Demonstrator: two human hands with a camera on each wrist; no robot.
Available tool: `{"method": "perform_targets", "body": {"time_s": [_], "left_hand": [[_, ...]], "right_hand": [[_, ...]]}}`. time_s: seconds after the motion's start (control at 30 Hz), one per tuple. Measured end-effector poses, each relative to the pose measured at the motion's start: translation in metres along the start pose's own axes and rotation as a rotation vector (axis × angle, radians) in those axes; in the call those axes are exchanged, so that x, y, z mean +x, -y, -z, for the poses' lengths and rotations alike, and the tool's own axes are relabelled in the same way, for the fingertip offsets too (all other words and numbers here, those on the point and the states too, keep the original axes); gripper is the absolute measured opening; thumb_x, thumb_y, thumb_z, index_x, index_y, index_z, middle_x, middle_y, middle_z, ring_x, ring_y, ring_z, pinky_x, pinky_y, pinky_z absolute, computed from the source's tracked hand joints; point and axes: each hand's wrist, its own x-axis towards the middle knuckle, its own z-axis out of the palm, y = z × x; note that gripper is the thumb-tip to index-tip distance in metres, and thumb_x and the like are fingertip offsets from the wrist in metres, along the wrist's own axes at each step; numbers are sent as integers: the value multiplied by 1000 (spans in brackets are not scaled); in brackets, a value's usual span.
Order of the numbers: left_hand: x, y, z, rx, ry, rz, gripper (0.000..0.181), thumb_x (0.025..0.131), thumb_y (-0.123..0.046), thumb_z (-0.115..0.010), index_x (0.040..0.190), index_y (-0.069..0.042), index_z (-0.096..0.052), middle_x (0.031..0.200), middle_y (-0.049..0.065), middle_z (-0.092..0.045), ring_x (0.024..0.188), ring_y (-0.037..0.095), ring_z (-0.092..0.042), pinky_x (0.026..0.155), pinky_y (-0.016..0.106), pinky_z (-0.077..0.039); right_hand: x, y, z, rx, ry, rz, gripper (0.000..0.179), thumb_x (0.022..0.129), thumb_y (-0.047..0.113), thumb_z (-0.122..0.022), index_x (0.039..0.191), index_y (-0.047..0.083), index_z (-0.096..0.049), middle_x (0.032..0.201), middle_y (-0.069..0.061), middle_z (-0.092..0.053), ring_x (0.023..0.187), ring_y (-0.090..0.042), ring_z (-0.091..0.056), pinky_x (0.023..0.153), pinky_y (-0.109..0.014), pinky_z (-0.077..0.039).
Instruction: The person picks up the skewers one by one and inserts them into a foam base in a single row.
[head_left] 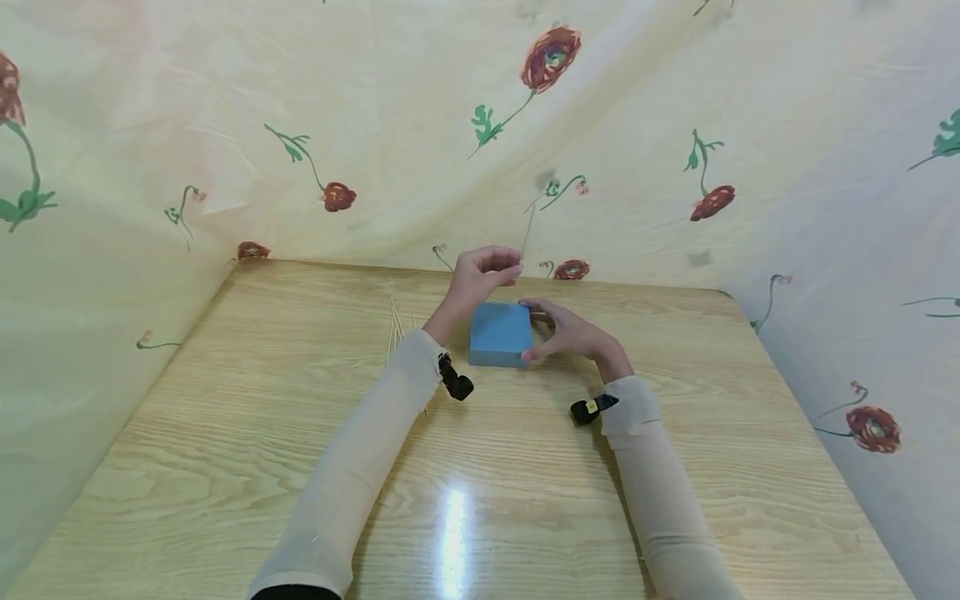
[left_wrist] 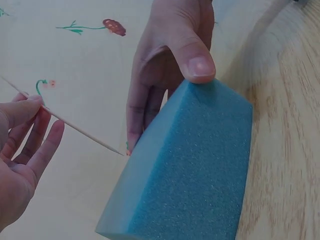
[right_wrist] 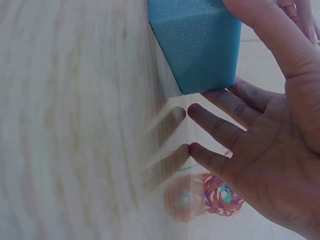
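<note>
My left hand (head_left: 482,277) pinches a thin wooden skewer (left_wrist: 85,132) between thumb and fingers, above and behind the left side of a blue foam block (head_left: 500,332). In the left wrist view the skewer slants, its pointed tip close to the block's side but seemingly apart from it. The block lies on the table, and my right hand (head_left: 573,333) grips its right side. The right thumb presses a near corner while fingers reach round the back; in the right wrist view two other fingers stretch out beside the block (right_wrist: 197,50), near the tabletop.
Several loose skewers (head_left: 395,321) lie on the wooden table (head_left: 225,417) left of the block, partly hidden by the left forearm. A flower-patterned cloth (head_left: 420,125) hangs behind the table's back edge and along both sides. Black cameras are strapped to both wrists.
</note>
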Motion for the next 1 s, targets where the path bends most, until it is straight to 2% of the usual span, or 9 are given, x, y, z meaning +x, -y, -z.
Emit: {"method": "perform_targets", "body": {"time_s": [0.17, 0.5, 0.77, 1.0], "left_hand": [[-1, 2, -1, 21, -1, -9, 23, 95, -3, -70, 115, 8, -70, 109, 22, -73, 84, 9, -70, 80, 30, -64], [-1, 6, -3, 60, -20, -59, 24, 91, 2, -73, 113, 10, -71, 106, 26, -74, 82, 7, -69, 76, 26, -63], [-2, 8, -4, 47, -33, -64, 23, 90, 3, -74, 111, 12, -71, 105, 25, -74, 81, 5, -69, 76, 25, -63], [-2, 9, -4, 58, -20, -69, 22, 91, 2, -74, 112, 10, -72, 106, 25, -74, 83, 6, -69, 78, 24, -62]], "right_hand": [[0, 0, -1, 9, -6, -9, 102, 80, 21, -89, 160, 12, -28, 166, -13, -29, 154, -40, -25, 127, -61, -18], [-1, 1, -1, 11, 0, 5, 100, 81, 18, -88, 160, 9, -27, 166, -16, -28, 154, -43, -24, 126, -63, -18], [-2, 2, -2, 10, -6, 3, 99, 81, 16, -88, 160, 9, -27, 166, -15, -28, 154, -42, -24, 126, -62, -18], [-3, 2, -3, 7, -7, 1, 101, 81, 18, -88, 160, 10, -27, 166, -16, -28, 154, -42, -24, 126, -61, -18]]}}
